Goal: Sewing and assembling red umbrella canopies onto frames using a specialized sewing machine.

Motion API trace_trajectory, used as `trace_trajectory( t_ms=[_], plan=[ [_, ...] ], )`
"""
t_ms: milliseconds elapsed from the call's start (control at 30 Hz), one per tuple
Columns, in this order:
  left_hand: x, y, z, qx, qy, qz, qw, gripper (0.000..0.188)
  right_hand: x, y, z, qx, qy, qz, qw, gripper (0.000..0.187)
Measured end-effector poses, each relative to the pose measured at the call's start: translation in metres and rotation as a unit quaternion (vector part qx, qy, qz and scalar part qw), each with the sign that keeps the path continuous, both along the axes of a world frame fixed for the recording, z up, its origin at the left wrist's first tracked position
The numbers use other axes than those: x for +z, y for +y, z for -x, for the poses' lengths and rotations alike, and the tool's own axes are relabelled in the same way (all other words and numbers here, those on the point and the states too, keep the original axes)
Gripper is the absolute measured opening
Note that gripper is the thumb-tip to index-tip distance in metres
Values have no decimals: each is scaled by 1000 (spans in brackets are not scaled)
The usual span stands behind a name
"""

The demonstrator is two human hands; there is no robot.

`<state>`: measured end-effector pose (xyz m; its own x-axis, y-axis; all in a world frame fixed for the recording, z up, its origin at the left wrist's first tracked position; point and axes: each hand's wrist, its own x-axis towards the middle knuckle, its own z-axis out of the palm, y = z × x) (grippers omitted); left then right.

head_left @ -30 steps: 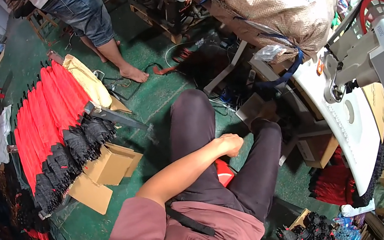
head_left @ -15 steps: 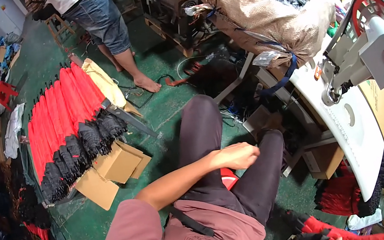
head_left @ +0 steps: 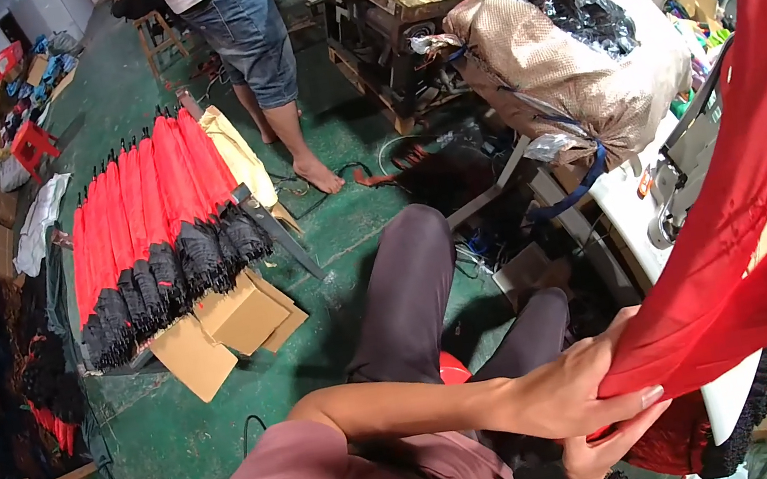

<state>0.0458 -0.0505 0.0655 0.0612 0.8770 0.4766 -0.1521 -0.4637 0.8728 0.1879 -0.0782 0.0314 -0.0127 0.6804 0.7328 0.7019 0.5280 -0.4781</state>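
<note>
A length of red cloth [head_left: 722,233] now rises on the right side, its near end gathered at the hands and two tails fanning toward the far right; half a second ago it only showed low at the near right edge. The left hand [head_left: 566,392], bare over the lap before, has reached across and is closed around the gathered end. The right hand [head_left: 607,451], out of view a second ago, is just below it, fingers extended along the cloth's underside; how firmly it holds cannot be told, since the left hand and cloth cover part of it.

The cloth now hides most of the sewing machine [head_left: 688,178] and part of its white table [head_left: 615,196], both plainly seen before. The cloth's upper tip fades into the dark rim. The row of red-and-black bundles [head_left: 155,207] on the left is unchanged; farther off, a co-worker [head_left: 239,40] is cut off by the upper edge
</note>
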Motion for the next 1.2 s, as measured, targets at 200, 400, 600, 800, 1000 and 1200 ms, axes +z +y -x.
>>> trace_trajectory(
  t_ms=[200,400,600,800,1000,1200],
  plan=[
    [22,7,36,-84,-39,43,995,89,19,24,-10,228,187,129,947,79],
    [-9,11,47,-122,8,32,992,93,36,44,2,187,252,125,941,60],
    [-41,3,30,-152,-12,62,986,90,40,68,-12,194,341,147,908,61],
    [-45,-2,16,-112,21,79,990,95,-30,65,-36,181,278,184,925,83],
    [-59,-8,9,-92,24,147,985,88,-38,64,-42,212,321,199,901,77],
    [-76,-3,11,-131,-52,165,976,79,-5,65,-22,246,404,198,859,75]
  ],
)
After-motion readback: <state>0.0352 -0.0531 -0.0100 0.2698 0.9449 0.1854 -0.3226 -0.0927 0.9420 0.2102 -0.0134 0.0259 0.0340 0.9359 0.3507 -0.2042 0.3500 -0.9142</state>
